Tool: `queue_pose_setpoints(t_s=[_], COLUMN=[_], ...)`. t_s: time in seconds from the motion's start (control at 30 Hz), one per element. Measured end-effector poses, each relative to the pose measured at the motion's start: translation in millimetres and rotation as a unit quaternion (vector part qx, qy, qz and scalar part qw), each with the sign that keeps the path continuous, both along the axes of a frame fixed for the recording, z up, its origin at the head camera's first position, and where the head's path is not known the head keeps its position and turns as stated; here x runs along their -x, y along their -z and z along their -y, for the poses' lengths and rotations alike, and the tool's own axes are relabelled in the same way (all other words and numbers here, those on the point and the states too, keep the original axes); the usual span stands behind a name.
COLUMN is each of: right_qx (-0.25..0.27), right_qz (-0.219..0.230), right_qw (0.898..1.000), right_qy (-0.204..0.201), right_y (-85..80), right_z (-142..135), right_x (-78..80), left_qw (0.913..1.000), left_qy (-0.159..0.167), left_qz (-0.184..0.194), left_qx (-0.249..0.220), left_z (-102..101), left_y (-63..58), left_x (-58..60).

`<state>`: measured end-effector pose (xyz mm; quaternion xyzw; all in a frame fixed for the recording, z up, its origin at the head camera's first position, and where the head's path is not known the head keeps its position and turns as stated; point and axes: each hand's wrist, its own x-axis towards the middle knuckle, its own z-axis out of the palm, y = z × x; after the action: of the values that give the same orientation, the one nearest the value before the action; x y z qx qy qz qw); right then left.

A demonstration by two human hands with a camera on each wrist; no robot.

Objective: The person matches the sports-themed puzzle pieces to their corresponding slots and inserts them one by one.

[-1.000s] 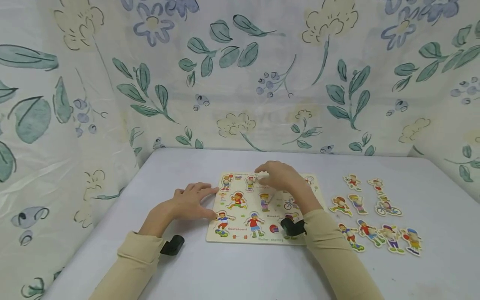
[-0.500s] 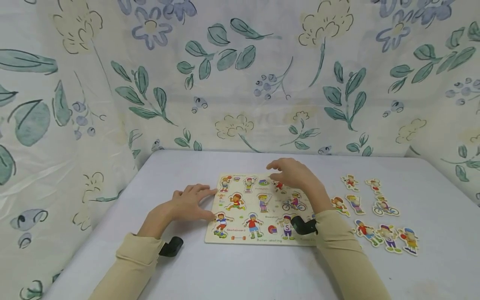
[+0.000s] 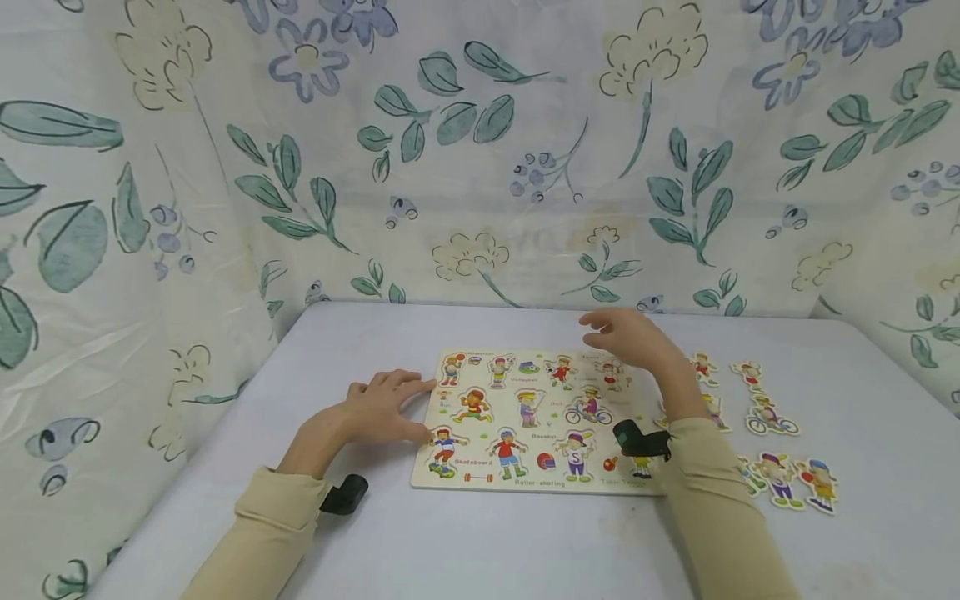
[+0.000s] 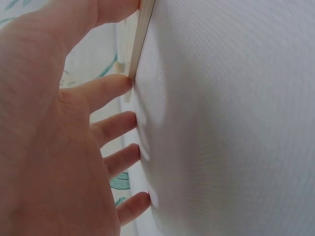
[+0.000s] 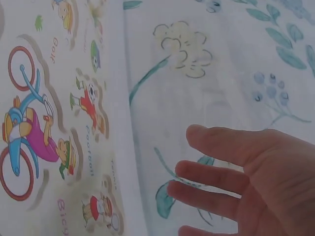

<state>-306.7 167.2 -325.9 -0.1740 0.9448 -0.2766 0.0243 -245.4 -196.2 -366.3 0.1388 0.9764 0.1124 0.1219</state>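
A wooden puzzle board (image 3: 422,468) printed with sports figures lies on the table. My left hand (image 3: 378,407) rests at its left side with fingers spread. In the left wrist view, its thumb and forefinger touch the board's edge (image 4: 141,42), while the other fingertips press on the table. Above the board's far right corner hovers my right hand (image 3: 628,336), fingers loosely bent and nothing in them. The right wrist view has this hand (image 5: 266,182) beside the board's shadowed, recessed figures, among them a cyclist (image 5: 29,128) and a footballer (image 5: 87,103).
Loose puzzle pieces lie right of the board, including a cyclist piece (image 3: 772,417), a purple-trousered piece (image 3: 780,481) and a blue-capped piece (image 3: 821,486). My right forearm hides several others. A floral cloth (image 3: 480,167) hangs behind the white table (image 3: 487,550).
My right hand has swept right across the board's far side, uncovering the upper-row figures. Its forearm now covers some loose pieces. The left hand has stayed in place.
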Motion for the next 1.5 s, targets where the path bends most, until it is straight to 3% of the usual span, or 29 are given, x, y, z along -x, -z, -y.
queue_pose_setpoints(t_s=[0.3,0.83,1.17,1.5], right_qx=[-0.036,-0.074,-0.121,-0.13], right_qz=[-0.019,-0.007,0.011,0.022], right_qw=[0.999,0.996,0.989,0.986], right_qy=[0.03,0.056,0.085,0.103], right_y=[-4.2,-5.7,11.3,23.5], right_z=[-18.0,-54.0,-93.3,-128.0], right_x=[-1.7,-11.1,-16.6,-20.3], left_qw=[0.9999,1.0,1.0,1.0], left_qy=[-0.008,-0.005,-0.005,-0.005], left_qz=[0.009,0.0,0.002,0.008], left_qx=[-0.006,-0.004,0.004,0.003], left_z=[1.0,-0.5,1.2,1.0], left_y=[0.6,1.9,0.3,-1.5], left_x=[-1.8,0.3,-0.5,-1.2])
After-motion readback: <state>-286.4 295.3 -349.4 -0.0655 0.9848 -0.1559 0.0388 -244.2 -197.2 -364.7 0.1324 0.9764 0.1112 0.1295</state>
